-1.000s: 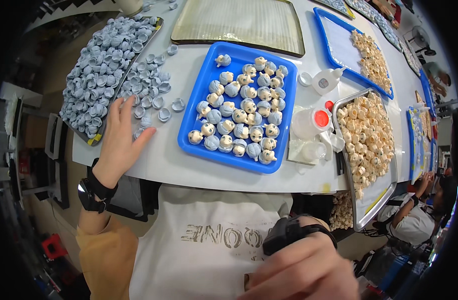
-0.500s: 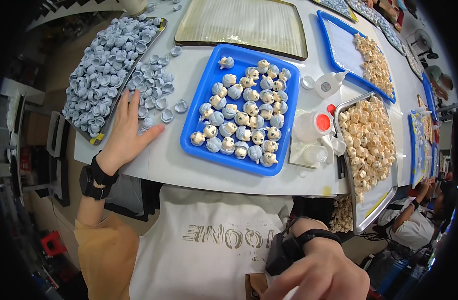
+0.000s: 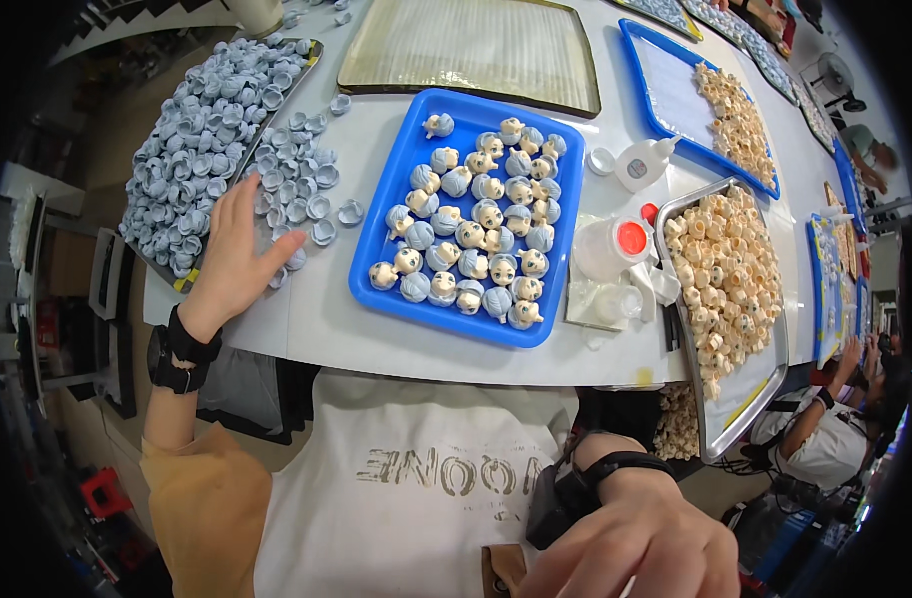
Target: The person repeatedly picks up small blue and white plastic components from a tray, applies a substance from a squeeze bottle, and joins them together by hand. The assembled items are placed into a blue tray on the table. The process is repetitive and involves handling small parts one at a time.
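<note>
My left hand (image 3: 235, 261) lies at the edge of a heaped tray of light-blue hollow caps (image 3: 192, 149), fingers stretched out and thumb apart. Its fingertips reach the loose blue caps (image 3: 298, 169) on the table; nothing shows in its grasp. At the lower edge, in front of my apron, my right hand (image 3: 640, 538) has bent fingers, partly cut off by the frame. A small pale bit shows by those fingers, too little to name. Between and beyond the hands stands a blue tray (image 3: 366, 261) with rows of small doll heads (image 3: 471, 234) wearing blue hair.
Right of the blue tray stand a white squeeze bottle (image 3: 643, 164) and a white jar with a red-orange centre (image 3: 615, 247). A metal tray (image 3: 717, 439) heaped with cream parts (image 3: 725, 289) overhangs the table's front edge. Another blue tray (image 3: 640, 50) lies behind; a person (image 3: 814, 419) sits far right.
My left hand's fingers have drawn closer together, and its thumb has lifted back slightly. The whole view has shifted a little. My right hand stays low, its fingers turned slightly.
</note>
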A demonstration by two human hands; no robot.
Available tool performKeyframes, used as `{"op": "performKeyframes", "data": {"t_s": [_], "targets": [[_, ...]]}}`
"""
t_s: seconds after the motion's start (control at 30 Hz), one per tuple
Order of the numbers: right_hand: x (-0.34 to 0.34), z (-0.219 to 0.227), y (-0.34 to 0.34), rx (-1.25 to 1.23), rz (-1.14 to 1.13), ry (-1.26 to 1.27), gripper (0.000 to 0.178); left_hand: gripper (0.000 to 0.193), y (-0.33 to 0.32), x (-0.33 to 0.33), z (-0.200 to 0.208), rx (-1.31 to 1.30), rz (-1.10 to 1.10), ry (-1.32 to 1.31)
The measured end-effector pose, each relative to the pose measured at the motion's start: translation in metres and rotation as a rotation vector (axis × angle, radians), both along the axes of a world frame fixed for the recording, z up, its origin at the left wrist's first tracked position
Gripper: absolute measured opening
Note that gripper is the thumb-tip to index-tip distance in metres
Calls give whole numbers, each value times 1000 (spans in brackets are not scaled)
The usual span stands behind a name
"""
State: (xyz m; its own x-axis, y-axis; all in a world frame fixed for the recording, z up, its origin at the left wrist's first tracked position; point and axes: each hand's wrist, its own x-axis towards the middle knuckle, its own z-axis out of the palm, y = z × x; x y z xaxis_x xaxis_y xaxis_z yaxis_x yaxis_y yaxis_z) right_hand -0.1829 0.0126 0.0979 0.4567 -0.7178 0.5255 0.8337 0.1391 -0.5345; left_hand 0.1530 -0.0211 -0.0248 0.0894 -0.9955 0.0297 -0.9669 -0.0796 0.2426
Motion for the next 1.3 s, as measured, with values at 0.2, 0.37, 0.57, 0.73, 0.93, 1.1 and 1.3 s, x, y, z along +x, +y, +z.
{"op": "performKeyframes", "data": {"t_s": [0.2, 0.37, 0.57, 0.73, 0.93, 1.1, 1.3], "targets": [[-18, 12, 4, 193, 76, 52, 24, 75, -2, 11, -3, -65, 53, 43], [-9, 6, 3, 153, 54, -66, 21, 67, -15, 18, -8, -167, 64, 50], [-7, -6, -8, 68, 143, -145, 20, 66, -12, 22, -9, -34, 230, 498], [-15, -23, -16, -3, 89, -184, 19, 73, -4, -13, 8, -25, 77, 350], [-109, -40, -21, -388, -1000, 591, 21, 95, 31, -28, 2, -39, -159, 0], [-239, -47, -6, -56, -1395, 1829, 35, 84, 32, -19, -5, 40, -213, -53], [-304, -90, 5, 44, -1010, 2094, 51, 65, 4, -16, -15, -57, -312, -123]]}}
